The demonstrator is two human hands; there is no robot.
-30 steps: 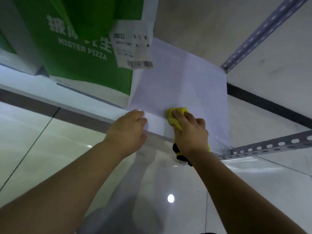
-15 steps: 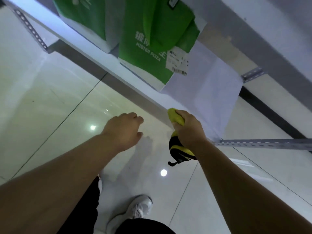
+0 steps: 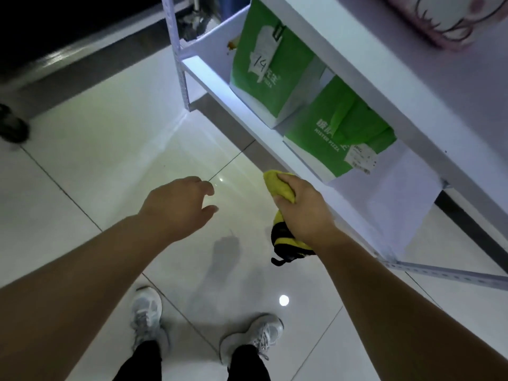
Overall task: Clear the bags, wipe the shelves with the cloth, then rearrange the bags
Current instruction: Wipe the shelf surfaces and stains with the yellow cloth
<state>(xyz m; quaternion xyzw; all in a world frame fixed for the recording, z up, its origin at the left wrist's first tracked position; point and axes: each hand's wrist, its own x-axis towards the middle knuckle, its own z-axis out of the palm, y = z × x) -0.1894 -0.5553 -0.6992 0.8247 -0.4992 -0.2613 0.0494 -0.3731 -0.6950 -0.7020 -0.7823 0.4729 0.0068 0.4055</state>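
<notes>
Right hand (image 3: 303, 207): grips yellow cloth (image 3: 277, 185), just off shelf (image 3: 220, 86) edge.
Left hand (image 3: 178, 204): fingers relaxed, empty, over floor.
Bags: two green bags (image 3: 264, 64) upright on shelf.

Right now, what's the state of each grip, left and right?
Left grip: open, fingers relaxed, holding nothing.
Right grip: holds the crumpled yellow-and-black fabric cloth.

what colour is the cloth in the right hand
Yellow with black bands at its lower end; the cloth shows best in the head view.
</notes>
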